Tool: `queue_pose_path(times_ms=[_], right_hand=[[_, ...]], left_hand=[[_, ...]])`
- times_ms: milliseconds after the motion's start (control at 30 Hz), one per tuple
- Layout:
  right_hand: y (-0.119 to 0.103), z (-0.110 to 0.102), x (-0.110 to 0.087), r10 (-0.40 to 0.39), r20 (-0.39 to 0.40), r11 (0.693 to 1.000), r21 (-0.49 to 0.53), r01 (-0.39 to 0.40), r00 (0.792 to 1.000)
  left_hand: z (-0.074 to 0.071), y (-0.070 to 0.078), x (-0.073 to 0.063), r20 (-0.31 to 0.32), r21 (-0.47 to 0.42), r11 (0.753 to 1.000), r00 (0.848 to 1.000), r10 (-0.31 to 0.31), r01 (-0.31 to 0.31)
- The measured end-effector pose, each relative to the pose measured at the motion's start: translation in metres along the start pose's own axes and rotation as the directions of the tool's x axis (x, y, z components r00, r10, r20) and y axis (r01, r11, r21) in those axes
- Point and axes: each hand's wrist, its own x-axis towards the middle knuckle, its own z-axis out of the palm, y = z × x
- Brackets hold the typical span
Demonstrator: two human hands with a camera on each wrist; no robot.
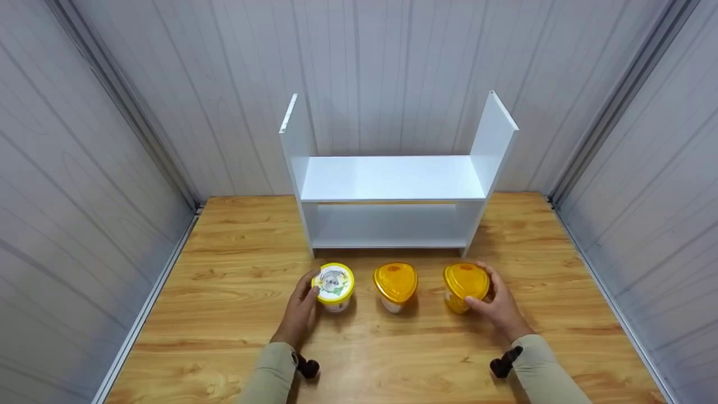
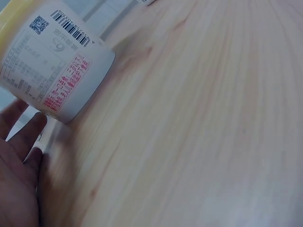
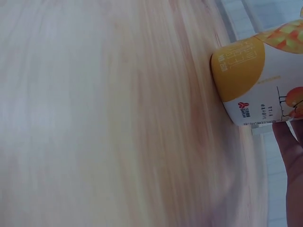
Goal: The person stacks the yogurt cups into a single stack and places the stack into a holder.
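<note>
A white tub with a yellow-rimmed lid [image 1: 334,283], a koala pictured on top, stands on the wooden table at the left. My left hand [image 1: 301,308] holds its left side, thumb in front and fingers behind. The left wrist view shows the tub's barcode label [image 2: 47,59] beside the fingers. Farthest right is a cup with a rounded-triangular orange lid [image 1: 466,280]. Thumb in front and fingers at the far side, my right hand [image 1: 501,307] grips it; its fruit-printed wall [image 3: 270,80] shows in the right wrist view. A similar orange-lidded cup [image 1: 396,282] stands between, untouched.
Just behind the containers stands a white two-tier shelf [image 1: 392,178] with tall side panels. Pale panelled walls [image 1: 370,67] enclose the wooden table [image 1: 392,359] at the back and on both sides.
</note>
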Motion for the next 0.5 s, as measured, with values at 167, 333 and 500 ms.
queue_pose_path(times_ms=[167, 333, 500], right_hand=[[0.0019, 0.0008, 0.0008, -0.021, -0.019, 1.000, 0.005, 0.021, 1.000], [0.0028, 0.0026, 0.0004, -0.030, -0.029, 1.000, 0.003, 0.030, 0.999], [0.0040, 0.0031, -0.0002, -0.003, -0.030, 1.000, -0.014, 0.003, 1.000]], left_hand=[[0.0036, -0.0007, -0.0015, -0.018, 0.025, 1.000, 1.000, 0.002, -0.002], [0.0059, -0.0008, -0.0035, -0.043, 0.154, 0.988, 0.999, 0.008, -0.002], [0.0074, -0.0036, -0.0043, -0.077, 0.266, 0.964, 0.997, 0.025, -0.003]])
